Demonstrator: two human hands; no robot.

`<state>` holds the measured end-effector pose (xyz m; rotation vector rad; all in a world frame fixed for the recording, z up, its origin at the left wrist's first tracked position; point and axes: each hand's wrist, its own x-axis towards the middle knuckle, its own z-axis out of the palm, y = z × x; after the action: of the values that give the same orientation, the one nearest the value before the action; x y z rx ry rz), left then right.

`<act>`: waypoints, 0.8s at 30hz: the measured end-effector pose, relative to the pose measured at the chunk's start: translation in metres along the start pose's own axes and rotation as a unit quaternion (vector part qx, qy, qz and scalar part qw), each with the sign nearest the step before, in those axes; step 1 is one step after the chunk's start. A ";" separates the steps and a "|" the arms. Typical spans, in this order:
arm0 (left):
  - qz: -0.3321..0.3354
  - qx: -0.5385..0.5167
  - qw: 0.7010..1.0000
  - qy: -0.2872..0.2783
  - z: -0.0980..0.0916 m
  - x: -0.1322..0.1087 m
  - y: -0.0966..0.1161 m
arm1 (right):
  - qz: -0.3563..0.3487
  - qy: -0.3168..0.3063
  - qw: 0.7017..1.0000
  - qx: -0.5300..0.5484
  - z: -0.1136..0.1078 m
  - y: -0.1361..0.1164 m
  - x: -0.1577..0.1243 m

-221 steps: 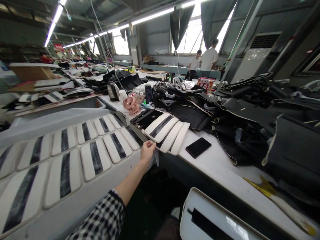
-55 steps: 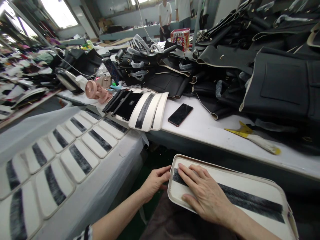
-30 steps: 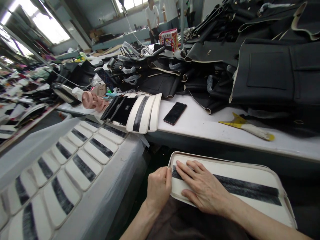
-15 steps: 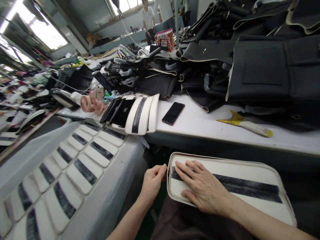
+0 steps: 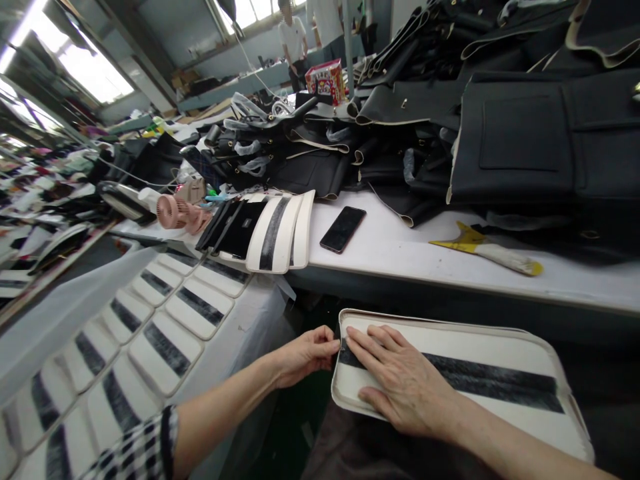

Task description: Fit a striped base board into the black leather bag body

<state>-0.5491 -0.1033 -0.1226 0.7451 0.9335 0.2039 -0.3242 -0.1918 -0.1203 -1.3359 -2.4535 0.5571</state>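
A white panel [image 5: 500, 347] with rounded corners and a raised rim lies across my lap, with a scuffed black band along its middle. My right hand [image 5: 395, 373] rests flat on the panel's left part, fingers stretched over the band. At the panel's left end, my left hand [image 5: 310, 357] has thumb and forefinger pinched against the rim where the band meets it. Whatever sits between those fingertips is too small to make out.
Similar banded panels [image 5: 195, 303] lie in rows on the left table. On the bench ahead are stacked panels [image 5: 275, 233], a phone [image 5: 343, 229], a pink fan [image 5: 175, 213], a yellow-and-white tool [image 5: 490, 250] and piled black bag pieces [image 5: 520, 133]. A person [image 5: 293, 40] stands far back.
My left forearm has swung out and lies flatter, bringing a checked sleeve into view. The left fingertips stay at the panel's left end; my right hand stays flat on the panel.
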 end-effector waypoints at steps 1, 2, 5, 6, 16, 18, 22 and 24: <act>-0.012 0.011 1.000 -0.007 -0.001 0.001 0.004 | 0.004 -0.002 1.000 0.006 -0.001 0.000 0.000; -0.024 0.021 0.999 -0.012 -0.002 0.002 0.008 | 0.007 -0.005 1.000 0.014 -0.002 0.000 0.001; -0.057 0.073 0.995 -0.022 -0.005 0.006 0.020 | 0.018 -0.015 0.999 0.041 -0.003 0.002 0.002; -0.066 0.100 0.993 -0.025 -0.006 0.009 0.023 | 0.019 -0.015 0.998 0.050 -0.003 0.003 0.002; -0.051 0.209 0.977 -0.003 -0.001 0.017 0.024 | 0.030 -0.006 0.997 0.075 -0.001 0.009 0.009; -0.025 0.192 0.981 0.013 0.001 0.016 0.016 | 0.032 0.004 0.996 0.079 -0.001 0.010 0.010; 0.103 0.158 0.980 0.065 0.007 0.021 -0.012 | 0.033 0.034 0.992 0.119 -0.004 0.012 0.007; 0.171 0.162 0.966 0.107 0.010 0.025 -0.027 | 0.045 0.079 0.981 0.174 -0.009 0.012 0.004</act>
<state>-0.5302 -0.1165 -0.1533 1.2062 1.0522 0.4490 -0.3141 -0.1806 -0.1179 -1.2933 -2.0613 0.8250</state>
